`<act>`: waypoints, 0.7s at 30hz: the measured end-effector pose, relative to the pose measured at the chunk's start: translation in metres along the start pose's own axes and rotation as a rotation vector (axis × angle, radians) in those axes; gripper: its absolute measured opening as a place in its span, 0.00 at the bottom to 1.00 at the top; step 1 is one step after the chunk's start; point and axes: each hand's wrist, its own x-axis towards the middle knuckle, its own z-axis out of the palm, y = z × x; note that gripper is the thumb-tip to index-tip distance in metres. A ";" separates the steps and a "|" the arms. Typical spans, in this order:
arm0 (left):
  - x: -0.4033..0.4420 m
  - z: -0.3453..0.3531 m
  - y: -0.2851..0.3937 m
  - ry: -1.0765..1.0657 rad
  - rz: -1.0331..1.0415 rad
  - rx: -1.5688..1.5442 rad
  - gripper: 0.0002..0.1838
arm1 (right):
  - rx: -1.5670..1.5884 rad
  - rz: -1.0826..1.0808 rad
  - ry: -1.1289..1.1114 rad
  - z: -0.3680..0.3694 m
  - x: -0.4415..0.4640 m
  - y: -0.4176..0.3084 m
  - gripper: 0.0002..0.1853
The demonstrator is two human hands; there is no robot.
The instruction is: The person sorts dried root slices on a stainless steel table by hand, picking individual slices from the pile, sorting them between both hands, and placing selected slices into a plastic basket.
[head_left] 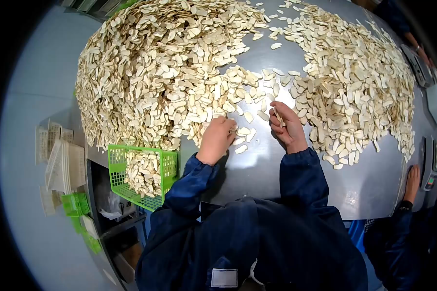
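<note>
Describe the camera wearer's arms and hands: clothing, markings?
The left hand and right hand are bare, without gloves. Both arms wear long, loose, creased navy-blue sleeves, with gathered cuffs at the wrists. No cables or markings visible on the sleeves.

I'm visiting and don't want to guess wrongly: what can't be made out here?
Head view:
Left hand: whether it holds anything, hidden by its fingers.
Green basket: its bottom, under slices.
Scale: its readout, too small.
Co-worker's sleeve: body beyond it, cut off by the dark edge.
</note>
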 end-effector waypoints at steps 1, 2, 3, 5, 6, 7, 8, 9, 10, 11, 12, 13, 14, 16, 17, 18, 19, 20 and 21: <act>0.001 0.004 0.003 -0.013 0.011 -0.001 0.12 | -0.001 0.004 -0.004 -0.001 0.000 0.000 0.11; 0.003 0.008 0.006 -0.026 0.022 -0.002 0.11 | -0.002 0.004 0.001 -0.001 0.000 0.000 0.11; 0.005 0.011 0.009 -0.039 0.033 -0.003 0.11 | -0.004 0.004 0.006 -0.001 0.000 0.000 0.10; 0.004 0.018 0.008 -0.028 0.005 0.006 0.10 | -0.006 0.003 0.014 0.000 0.000 0.000 0.10; 0.006 0.018 0.008 -0.035 -0.005 0.006 0.09 | -0.006 -0.001 0.016 0.000 0.000 0.001 0.10; 0.007 0.018 0.008 -0.041 -0.013 0.006 0.09 | -0.006 -0.005 0.019 0.000 -0.001 0.000 0.10; 0.009 0.019 0.004 -0.058 -0.013 0.013 0.09 | -0.016 -0.008 0.034 0.002 -0.002 -0.001 0.09; 0.013 0.015 0.007 -0.114 -0.033 -0.050 0.09 | 0.006 -0.007 0.025 0.000 0.000 0.000 0.09; 0.017 0.010 0.011 -0.171 -0.054 -0.113 0.09 | 0.005 -0.015 0.020 -0.001 0.001 0.000 0.09; 0.019 0.007 0.013 -0.228 -0.075 -0.176 0.09 | 0.004 -0.021 0.014 -0.001 0.001 0.000 0.09; 0.025 0.007 0.013 -0.189 -0.049 -0.179 0.09 | 0.003 -0.025 0.018 -0.002 0.001 0.000 0.09; 0.029 0.008 0.012 -0.154 -0.080 -0.190 0.09 | 0.001 -0.027 0.022 -0.002 0.001 -0.001 0.10; 0.034 0.009 0.012 -0.118 -0.112 -0.201 0.10 | -0.001 -0.029 0.025 -0.001 0.001 -0.001 0.10; 0.045 0.011 0.009 -0.011 -0.127 -0.138 0.14 | 0.003 -0.031 0.021 -0.003 0.000 -0.002 0.10; 0.051 0.008 0.005 -0.001 -0.136 -0.092 0.18 | 0.006 -0.033 0.020 -0.003 -0.001 -0.002 0.10; 0.056 0.009 0.001 0.031 -0.173 -0.060 0.19 | -0.001 -0.006 0.035 0.001 -0.005 -0.005 0.09; 0.060 0.013 -0.005 0.064 -0.212 -0.027 0.20 | -0.060 0.028 0.040 0.010 -0.009 -0.006 0.09; 0.062 0.014 -0.011 -0.024 -0.215 -0.046 0.21 | -0.173 0.121 -0.034 0.019 -0.016 -0.009 0.11; 0.065 0.015 -0.017 -0.112 -0.215 -0.066 0.21 | -0.288 0.212 -0.105 0.032 -0.024 -0.011 0.12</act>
